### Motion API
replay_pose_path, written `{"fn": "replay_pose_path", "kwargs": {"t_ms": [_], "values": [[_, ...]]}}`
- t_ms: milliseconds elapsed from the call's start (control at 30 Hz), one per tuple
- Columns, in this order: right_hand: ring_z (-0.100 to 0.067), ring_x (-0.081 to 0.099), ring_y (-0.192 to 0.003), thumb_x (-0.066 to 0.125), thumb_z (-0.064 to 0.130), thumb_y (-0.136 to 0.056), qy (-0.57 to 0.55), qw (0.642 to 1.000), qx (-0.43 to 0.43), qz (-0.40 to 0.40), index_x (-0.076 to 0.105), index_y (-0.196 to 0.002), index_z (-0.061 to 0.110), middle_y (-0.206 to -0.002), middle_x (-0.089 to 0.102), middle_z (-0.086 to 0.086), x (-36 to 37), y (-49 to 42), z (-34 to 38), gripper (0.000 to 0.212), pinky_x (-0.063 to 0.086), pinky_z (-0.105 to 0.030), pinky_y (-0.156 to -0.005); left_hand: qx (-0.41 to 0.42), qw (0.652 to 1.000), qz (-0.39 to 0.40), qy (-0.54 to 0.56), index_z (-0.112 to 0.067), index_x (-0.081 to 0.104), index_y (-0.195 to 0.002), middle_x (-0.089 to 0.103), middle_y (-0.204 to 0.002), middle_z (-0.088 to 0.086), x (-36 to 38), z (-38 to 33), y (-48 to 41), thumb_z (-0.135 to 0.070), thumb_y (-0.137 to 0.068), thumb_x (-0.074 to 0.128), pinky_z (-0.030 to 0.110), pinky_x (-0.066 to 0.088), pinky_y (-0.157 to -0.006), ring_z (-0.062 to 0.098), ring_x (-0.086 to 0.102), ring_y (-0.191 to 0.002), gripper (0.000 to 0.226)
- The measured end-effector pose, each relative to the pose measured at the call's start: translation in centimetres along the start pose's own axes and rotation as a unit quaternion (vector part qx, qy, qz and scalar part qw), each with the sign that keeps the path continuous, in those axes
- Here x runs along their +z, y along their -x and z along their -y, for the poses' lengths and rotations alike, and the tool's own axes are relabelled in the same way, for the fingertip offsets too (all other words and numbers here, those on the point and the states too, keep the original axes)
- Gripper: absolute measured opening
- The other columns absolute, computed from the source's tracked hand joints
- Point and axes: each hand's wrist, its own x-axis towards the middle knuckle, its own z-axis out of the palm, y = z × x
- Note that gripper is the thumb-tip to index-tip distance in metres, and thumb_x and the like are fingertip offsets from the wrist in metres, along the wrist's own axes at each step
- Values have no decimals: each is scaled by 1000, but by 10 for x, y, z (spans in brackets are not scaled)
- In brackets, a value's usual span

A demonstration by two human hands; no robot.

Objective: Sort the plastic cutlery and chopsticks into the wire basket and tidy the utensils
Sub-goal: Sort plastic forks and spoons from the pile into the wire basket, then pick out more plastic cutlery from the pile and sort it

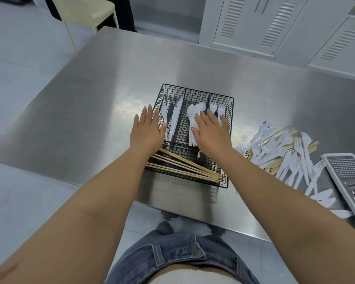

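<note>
While we are standing at the table, we are laying flat palms on the wire basket.
Our left hand, fingers straight, is resting on its left rim; our right hand, equally relaxed, is covering the spoons. Chopsticks are lying in its near compartment; loose cutlery is lying rightward.

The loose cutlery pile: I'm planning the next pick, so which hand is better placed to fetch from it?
Probably the right hand: it lies over the right side of the wire basket, nearest the pile. The left hand sits at the basket's left rim.
</note>
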Motion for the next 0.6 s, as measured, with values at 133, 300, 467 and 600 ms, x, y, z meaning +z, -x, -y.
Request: {"fn": "replay_pose_path", "kwargs": {"t_ms": [133, 300, 467, 600], "values": [[-18, 9, -150, 21, 40, -104, -21, 999, 22, -34, 24, -154, 17, -161, 19, -1, -2, 16, -25, 55, 4, -40, -119, 13, 1000, -15, -1, -14, 6, -157, -3, -164, 9, -6, -23, 4, -48, -104, 14, 42, -4, -122, 22, -8, -151, 64], [-21, 15, -148, 25, 37, -104, -49, 994, 91, -41, 25, -153, 14, -160, 23, -4, -4, 48, -75, 54, 9, -41, -120, 76, 997, -3, 20, -11, 7, -157, -2, -164, 10, -5, -89, 10, -48, -104, 17, 40, -5, -122, 22, -7, -151, 65], [-22, 12, -149, 23, 38, -105, -46, 986, 163, -3, 20, -155, 13, -162, 17, -5, 2, 83, -130, 56, 9, -42, -121, 145, 988, 19, 42, -9, 10, -156, 2, -164, 10, 7, -157, 22, -44, -105, 22, 39, -3, -122, 23, -3, -151, 63], [-25, 19, -147, 25, 38, -104, -52, 978, 200, 15, 22, -154, 12, -160, 21, -7, 13, 106, -161, 57, 15, -44, -120, 184, 981, 29, 47, -7, 15, -155, 11, -163, 10, 15, -196, 31, -41, -105, 28, 37, -1, -122, 21, 2, -151, 62]]}}
